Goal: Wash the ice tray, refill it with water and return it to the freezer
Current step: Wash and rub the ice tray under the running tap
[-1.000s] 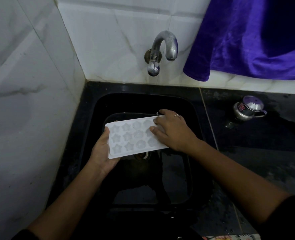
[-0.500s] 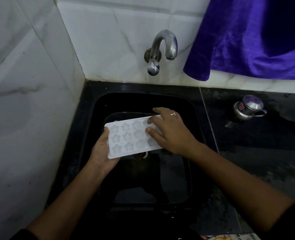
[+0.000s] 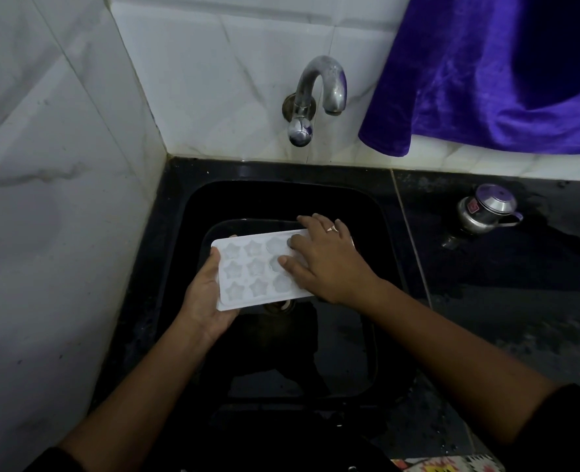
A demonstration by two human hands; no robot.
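Over the sink (image 3: 275, 185), the right hand (image 3: 329, 264), fingers spread, has rubbed left along the ice tray (image 3: 247, 270). Left hand (image 3: 207, 301) grips its end. Still washing.

Single head-worn wide-angle view, looking steeply down and forward, close above the sink (image 3: 281, 195), tiled wall corner (image 3: 161, 144) ahead

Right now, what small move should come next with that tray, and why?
Probably slide the right hand leftward over the uncovered star cells: the left hand grips the ice tray by its end above the sink, and the tap runs no water.
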